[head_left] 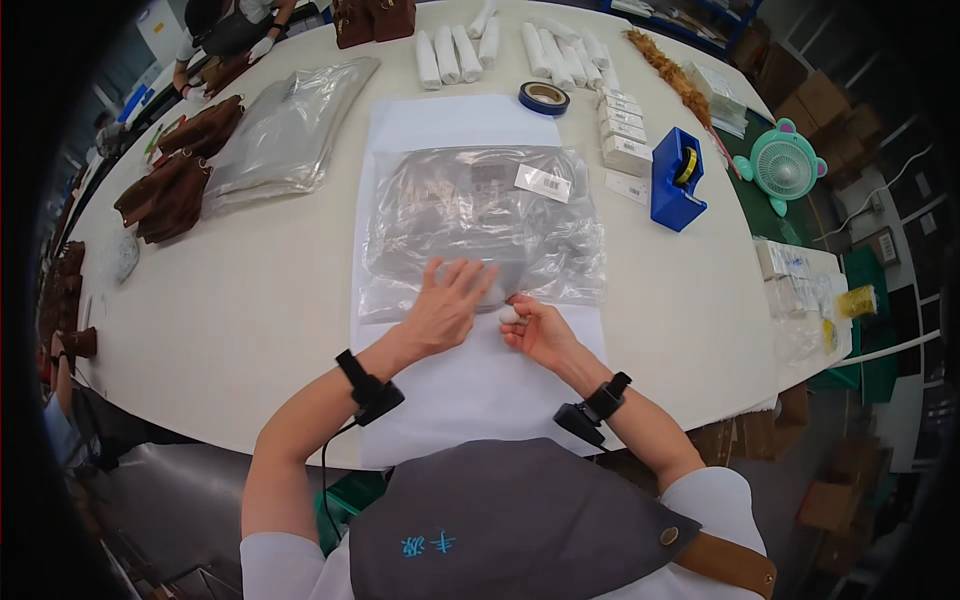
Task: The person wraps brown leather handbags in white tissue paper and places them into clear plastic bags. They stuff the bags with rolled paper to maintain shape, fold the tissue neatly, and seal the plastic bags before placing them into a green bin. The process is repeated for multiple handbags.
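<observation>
In front of me lies a clear plastic bag with a grey, flat item inside, and a white barcode label shows near its upper right. My left hand rests on the near edge of the bag, palm down, its fingers apart. Just right of it, my right hand is closed in a pinch around a small white lump at the bag's lower edge. What exactly the lump is, I cannot make out. Beneath the bag a large white sheet is spread on the table.
Around the bag on the white table are a stack of clear bags, brown leather bags, white rolls, a tape roll, small boxes and a blue tape dispenser. A green fan stands right. Another person works far left.
</observation>
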Motion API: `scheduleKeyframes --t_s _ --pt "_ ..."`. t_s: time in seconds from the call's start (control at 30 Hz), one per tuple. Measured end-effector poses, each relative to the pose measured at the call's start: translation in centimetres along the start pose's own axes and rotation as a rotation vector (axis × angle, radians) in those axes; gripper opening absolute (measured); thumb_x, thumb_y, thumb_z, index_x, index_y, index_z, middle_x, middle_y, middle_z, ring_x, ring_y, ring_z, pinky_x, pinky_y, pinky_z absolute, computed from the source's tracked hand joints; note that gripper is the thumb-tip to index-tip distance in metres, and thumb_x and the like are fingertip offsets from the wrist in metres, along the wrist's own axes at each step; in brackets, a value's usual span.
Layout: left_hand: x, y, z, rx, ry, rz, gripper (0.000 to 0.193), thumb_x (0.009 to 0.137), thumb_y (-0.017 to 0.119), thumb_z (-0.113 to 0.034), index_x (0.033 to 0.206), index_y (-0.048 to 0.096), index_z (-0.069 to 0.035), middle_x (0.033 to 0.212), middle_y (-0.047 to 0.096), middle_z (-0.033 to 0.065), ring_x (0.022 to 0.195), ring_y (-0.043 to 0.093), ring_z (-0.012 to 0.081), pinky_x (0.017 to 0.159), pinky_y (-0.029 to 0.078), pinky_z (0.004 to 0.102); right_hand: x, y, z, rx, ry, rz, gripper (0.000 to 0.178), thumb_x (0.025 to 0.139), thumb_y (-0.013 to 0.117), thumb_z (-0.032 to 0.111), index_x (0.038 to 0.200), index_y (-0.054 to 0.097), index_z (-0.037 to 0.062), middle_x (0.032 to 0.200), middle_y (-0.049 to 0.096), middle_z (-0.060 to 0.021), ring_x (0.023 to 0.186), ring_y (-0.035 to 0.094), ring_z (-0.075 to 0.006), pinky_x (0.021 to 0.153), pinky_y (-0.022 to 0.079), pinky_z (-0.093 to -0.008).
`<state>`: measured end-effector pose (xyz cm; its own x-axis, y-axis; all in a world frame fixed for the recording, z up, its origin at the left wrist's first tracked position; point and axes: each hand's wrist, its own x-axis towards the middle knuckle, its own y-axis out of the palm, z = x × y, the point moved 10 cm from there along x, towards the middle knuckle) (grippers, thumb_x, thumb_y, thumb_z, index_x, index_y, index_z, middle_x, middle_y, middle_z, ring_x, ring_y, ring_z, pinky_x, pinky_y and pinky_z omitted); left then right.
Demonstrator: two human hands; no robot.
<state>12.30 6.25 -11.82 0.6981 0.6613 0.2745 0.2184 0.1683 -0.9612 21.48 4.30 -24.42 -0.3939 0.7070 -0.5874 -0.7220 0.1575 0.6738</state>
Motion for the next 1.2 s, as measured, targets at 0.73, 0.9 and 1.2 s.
scheduleKeyframes --t_s 0.73,0.9,1.2 --pt "-30.0 -35.2 -4.0 0.212 -0.831 -0.173 0.012 0.065 0.049 -0.010 0.066 0.047 0.002 0.064 0.048 0.0182 0.064 0.048 0.0338 0.060 0.040 0.0409 -2.3 5.9 -4.3 -0.743 0.262 0.078 0.015 0.090 0.048 0.020 0.092 0.055 0.0068 0.073 0.054 -0.0028 0.064 0.052 -0.0145 0.063 0.043 -0.0261" --pt "-48.9 -30.2 -13.2 0.180 -1.574 0.022 0.031 0.060 0.047 -0.004 0.088 0.057 0.000 0.083 0.055 0.0141 0.082 0.052 0.0334 0.070 0.042 0.0407 -7.2 13.7 -11.2 -1.387 0.279 0.499 0.019 0.090 0.050 0.023 0.093 0.056 0.0049 0.072 0.057 -0.0033 0.064 0.054 -0.0127 0.064 0.043 -0.0244" --pt "-77.2 -9.1 -32.9 -0.181 -2.743 -0.694 0.021 0.059 0.052 -0.011 0.074 0.064 -0.002 0.075 0.063 0.0205 0.078 0.060 0.0379 0.072 0.047 0.0414 -12.4 17.6 -15.5 -2.320 0.353 1.099 0.028 0.090 0.051 0.023 0.103 0.056 -0.0018 0.087 0.063 -0.0140 0.081 0.061 -0.0210 0.074 0.048 -0.0318"
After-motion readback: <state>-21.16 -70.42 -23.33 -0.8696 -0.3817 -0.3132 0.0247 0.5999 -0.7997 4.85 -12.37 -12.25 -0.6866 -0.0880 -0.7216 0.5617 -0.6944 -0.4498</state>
